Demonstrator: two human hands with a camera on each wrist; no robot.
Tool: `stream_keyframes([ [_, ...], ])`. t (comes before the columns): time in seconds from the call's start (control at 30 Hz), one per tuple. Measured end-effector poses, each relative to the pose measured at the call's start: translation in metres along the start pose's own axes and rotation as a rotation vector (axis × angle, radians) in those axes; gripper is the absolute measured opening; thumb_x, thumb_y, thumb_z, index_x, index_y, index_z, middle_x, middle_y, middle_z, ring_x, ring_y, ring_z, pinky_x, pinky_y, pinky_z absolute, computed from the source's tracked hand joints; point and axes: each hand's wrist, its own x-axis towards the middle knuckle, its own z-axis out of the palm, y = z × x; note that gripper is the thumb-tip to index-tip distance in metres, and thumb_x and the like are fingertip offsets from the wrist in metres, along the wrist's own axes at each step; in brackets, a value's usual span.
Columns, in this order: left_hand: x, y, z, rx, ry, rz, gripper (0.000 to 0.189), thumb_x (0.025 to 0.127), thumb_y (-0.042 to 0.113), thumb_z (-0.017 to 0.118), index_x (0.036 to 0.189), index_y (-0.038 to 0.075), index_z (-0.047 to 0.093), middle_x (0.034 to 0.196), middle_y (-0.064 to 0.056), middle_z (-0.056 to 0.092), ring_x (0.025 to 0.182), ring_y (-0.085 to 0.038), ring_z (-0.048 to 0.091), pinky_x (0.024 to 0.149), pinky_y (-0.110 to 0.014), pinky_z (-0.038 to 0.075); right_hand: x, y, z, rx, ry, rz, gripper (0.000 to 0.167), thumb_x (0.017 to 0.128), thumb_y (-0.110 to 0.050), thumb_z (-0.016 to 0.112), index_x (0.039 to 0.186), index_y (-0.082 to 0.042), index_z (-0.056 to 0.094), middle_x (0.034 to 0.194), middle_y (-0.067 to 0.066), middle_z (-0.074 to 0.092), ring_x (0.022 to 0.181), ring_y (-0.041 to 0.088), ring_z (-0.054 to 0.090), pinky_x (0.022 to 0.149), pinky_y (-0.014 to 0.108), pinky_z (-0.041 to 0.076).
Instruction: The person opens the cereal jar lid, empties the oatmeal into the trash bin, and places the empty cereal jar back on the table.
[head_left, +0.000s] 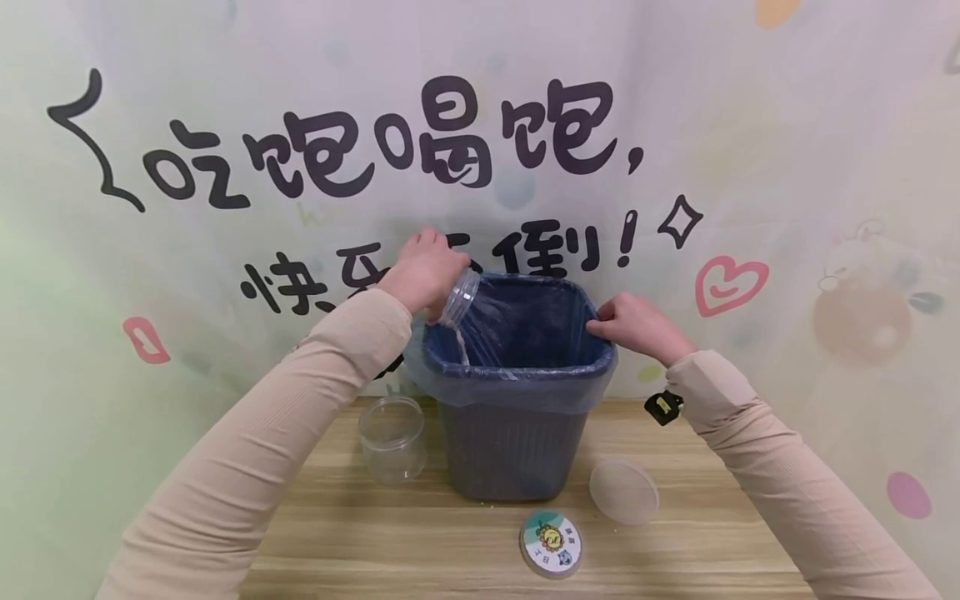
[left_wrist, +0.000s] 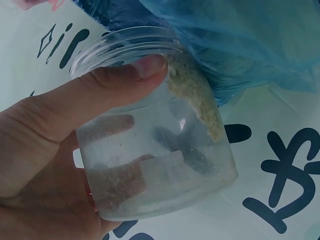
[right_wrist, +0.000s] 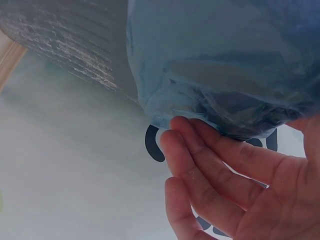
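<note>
My left hand (head_left: 427, 271) grips a clear plastic jar (head_left: 461, 297) and tips it at the left rim of a trash can (head_left: 517, 454). The jar's mouth points down into the can. In the left wrist view, pale crumbly bits (left_wrist: 195, 100) cling along one inner side of the jar, and my thumb lies across it near the threaded neck. A thin blue bag (head_left: 517, 390) lines the can and folds over its rim. At the right rim, my right hand (head_left: 637, 323) pinches the bagged edge, thumb on top and fingers below.
A second clear jar (head_left: 392, 442) stands uncovered left of the can. In front on the wooden table (head_left: 352, 542) lie a translucent disc (head_left: 624, 492) and a round lid with a flower picture (head_left: 551, 546). Behind the can hangs a printed cloth (head_left: 225, 75).
</note>
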Motion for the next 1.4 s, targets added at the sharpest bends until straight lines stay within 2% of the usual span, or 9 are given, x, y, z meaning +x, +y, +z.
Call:
stream_keyframes([
  [0.4, 0.004, 0.004, 0.002, 0.025, 0.0, -0.007, 0.085, 0.066, 0.016, 0.088, 0.141, 0.014, 0.048, 0.132, -0.023, 0.044, 0.123, -0.039, 0.034, 0.106, -0.047, 0.03, -0.001, 0.0, 0.0, -0.016, 0.005, -0.019, 0.032, 0.089, -0.016, 0.059, 0.058, -0.01, 0.053, 0.054, -0.006, 0.035, 0.051, 0.013, 0.037, 0.051, 0.029, 0.029],
  [0.67, 0.004, 0.008, 0.0, 0.064, -0.021, -0.003, 0.087, 0.069, 0.017, 0.086, 0.145, 0.013, 0.043, 0.138, -0.025, 0.039, 0.128, -0.04, 0.031, 0.106, -0.047, 0.029, -0.002, -0.001, -0.001, -0.008, -0.004, -0.01, 0.03, 0.09, -0.017, 0.059, 0.061, -0.008, 0.056, 0.054, -0.005, 0.036, 0.052, 0.014, 0.039, 0.051, 0.029, 0.029],
  [1.07, 0.006, 0.009, 0.001, 0.092, -0.028, 0.001, 0.082, 0.07, 0.017, 0.085, 0.141, 0.012, 0.046, 0.137, -0.024, 0.041, 0.126, -0.04, 0.032, 0.106, -0.048, 0.029, 0.0, 0.0, -0.001, -0.004, -0.018, 0.002, 0.029, 0.09, -0.017, 0.058, 0.063, -0.006, 0.06, 0.054, -0.004, 0.037, 0.052, 0.015, 0.04, 0.051, 0.029, 0.03],
  [1.4, 0.005, 0.012, -0.001, 0.12, -0.026, 0.011, 0.077, 0.072, 0.018, 0.083, 0.14, 0.012, 0.047, 0.136, -0.023, 0.041, 0.125, -0.04, 0.032, 0.106, -0.047, 0.029, 0.0, -0.001, -0.001, -0.01, -0.013, -0.008, 0.031, 0.09, -0.017, 0.058, 0.061, -0.007, 0.057, 0.054, -0.005, 0.037, 0.051, 0.014, 0.039, 0.051, 0.028, 0.029],
])
